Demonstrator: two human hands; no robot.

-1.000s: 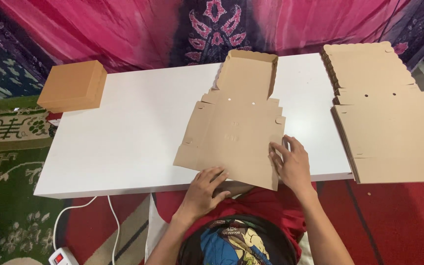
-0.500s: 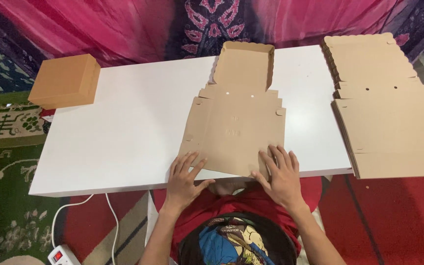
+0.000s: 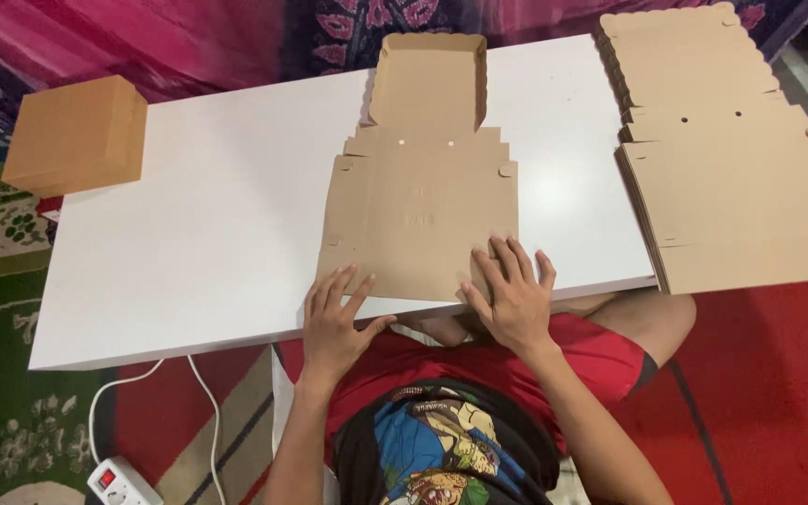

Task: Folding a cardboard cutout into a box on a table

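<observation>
Where the flat box blank lies in the middle of the white surface, both hands press down on its near edge. The left hand rests palm down at the near left corner, its fingers spread wide and flat, tips on the cardboard and heel on the surface beside it; it grips nothing. The right hand lies palm down at the near right corner, fingers fanned wide over the cardboard, also gripping nothing. The blank lies flat on the surface, its near edge close to the surface's front edge, with small round tabs at its side flaps and two small holes near its far end. Touching its far end stands a half-formed tray with raised, scalloped walls, open side up. On the right, a stack of blanks lies on the surface and overhangs its near and right edges, well apart from the right hand. At the far left corner a closed brown box sits partly over the surface's edge. Below the surface the person's red shirt shows, and a white cable runs over the red and green carpet to a power strip at lower left. A pink and purple cloth hangs behind the surface
</observation>
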